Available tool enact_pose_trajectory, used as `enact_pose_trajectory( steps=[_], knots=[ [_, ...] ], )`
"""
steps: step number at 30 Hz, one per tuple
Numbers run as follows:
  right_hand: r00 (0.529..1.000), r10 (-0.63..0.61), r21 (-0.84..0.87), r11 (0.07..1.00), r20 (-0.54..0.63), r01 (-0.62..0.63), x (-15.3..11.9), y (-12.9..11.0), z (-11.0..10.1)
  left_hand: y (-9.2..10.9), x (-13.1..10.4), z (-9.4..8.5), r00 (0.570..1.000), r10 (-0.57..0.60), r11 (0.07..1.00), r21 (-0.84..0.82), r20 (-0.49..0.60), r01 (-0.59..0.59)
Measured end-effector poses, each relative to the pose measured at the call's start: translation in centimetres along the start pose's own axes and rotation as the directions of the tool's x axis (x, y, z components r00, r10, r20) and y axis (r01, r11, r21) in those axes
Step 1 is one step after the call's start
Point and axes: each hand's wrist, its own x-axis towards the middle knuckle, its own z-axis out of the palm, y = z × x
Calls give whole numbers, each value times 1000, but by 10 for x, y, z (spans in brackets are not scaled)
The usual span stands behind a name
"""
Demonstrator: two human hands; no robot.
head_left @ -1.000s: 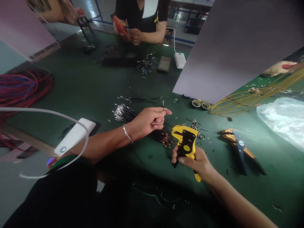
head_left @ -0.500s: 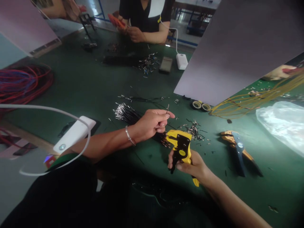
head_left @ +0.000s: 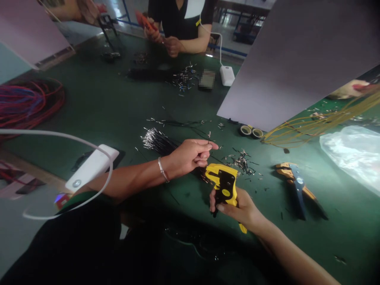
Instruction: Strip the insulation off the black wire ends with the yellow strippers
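The green tabletop [head_left: 101, 99] carries a bundle of black wires [head_left: 162, 143] with silvery ends, with a few loose black wires [head_left: 181, 124] beyond it and scattered clippings [head_left: 244, 162] to its right. Farther right lie two tape rolls [head_left: 251, 131] side by side, yellow wires [head_left: 299, 128], a blue-and-orange wire stripper [head_left: 299, 186] and a clear plastic bag [head_left: 354, 152]. A coil of red and blue wires [head_left: 29, 101] rests at the left, while a white device [head_left: 227, 76] and more wire pieces [head_left: 184, 78] lie toward the far side.
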Motion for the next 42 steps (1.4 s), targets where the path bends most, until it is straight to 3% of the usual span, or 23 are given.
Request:
enact_pose_trajectory(
  steps=[17, 32, 42],
  knots=[
    [994, 29, -74, 997, -103, -36, -5, 8, 7, 1, 2, -2, 991, -128, 991, 31, 45, 127],
    [980, -14, -310, 950, -198, -49, -6, 8, 15, -1, 2, -4, 994, -53, 994, 105, 98, 43],
    [969, -40, -335, 941, -244, -46, -5, 12, 17, 2, 2, -4, 998, -54, 993, 104, 37, 50]
  ],
)
